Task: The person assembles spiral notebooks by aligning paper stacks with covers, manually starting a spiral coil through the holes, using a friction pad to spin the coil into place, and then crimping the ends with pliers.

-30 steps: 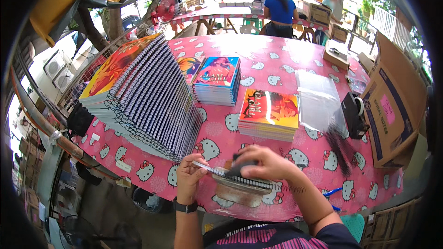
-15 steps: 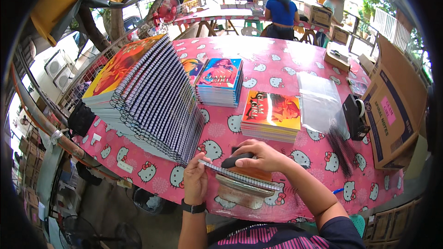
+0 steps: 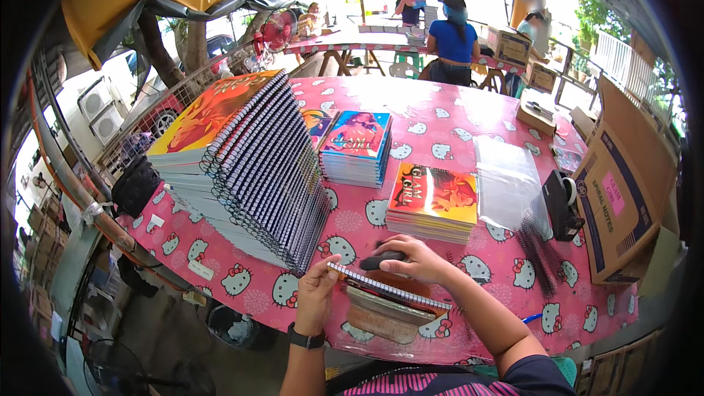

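Note:
My left hand (image 3: 316, 295) pinches the left end of a spiral-bound notebook (image 3: 392, 287) close to the table's front edge. Its white-and-black coil edge slants down to the right, and a bit of orange cover shows behind it. My right hand (image 3: 412, 259) is wrapped around a dark, rounded hand tool (image 3: 383, 259), held just above the coil near its left part; the tool's working end is hidden and blurred. The notebook's coil edge lies against a worn brownish block (image 3: 389, 317) on the table.
A tall leaning stack of spiral notebooks (image 3: 257, 176) stands at left. Shorter stacks, one blue-covered (image 3: 357, 148) and one yellow-orange (image 3: 431, 204), sit ahead. Rightward are clear plastic sheets (image 3: 510, 176), loose black coils (image 3: 539, 253), a tape dispenser (image 3: 561, 205) and a cardboard box (image 3: 627, 191). People work beyond.
The whole view has shifted, so the table appears slightly lower. Both hands keep their grips, with the tool staying by the coil's left part. A person far back has raised an arm.

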Motion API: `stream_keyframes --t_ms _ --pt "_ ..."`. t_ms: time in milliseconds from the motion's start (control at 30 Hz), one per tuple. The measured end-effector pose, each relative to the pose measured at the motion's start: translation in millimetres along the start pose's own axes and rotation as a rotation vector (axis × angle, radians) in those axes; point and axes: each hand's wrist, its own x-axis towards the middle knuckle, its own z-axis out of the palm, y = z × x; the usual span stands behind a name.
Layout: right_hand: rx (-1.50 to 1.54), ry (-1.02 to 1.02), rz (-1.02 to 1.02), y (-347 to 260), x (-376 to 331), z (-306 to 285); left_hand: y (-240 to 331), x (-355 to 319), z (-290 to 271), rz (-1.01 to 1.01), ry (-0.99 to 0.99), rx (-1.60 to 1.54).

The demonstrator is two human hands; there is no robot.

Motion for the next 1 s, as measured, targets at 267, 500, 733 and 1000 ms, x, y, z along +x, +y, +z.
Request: stream_keyframes --t_ms 267,500,733,1000 --pt "-0.277 0.079 -0.074 -24 -44 -33 40 0 38 0.096 -0.121 0.388" --pt "-0.200 0.297 -0.320 -117 -61 -8 44 -12 93 0.267 -0.199 0.440" --pt "-0.052 0.248 -0.304 -115 -53 -6 49 -15 88 0.286 -0.255 0.399" --pt "-0.144 0.171 -0.318 -121 -51 -14 50 -15 90 0.370 -0.255 0.518"
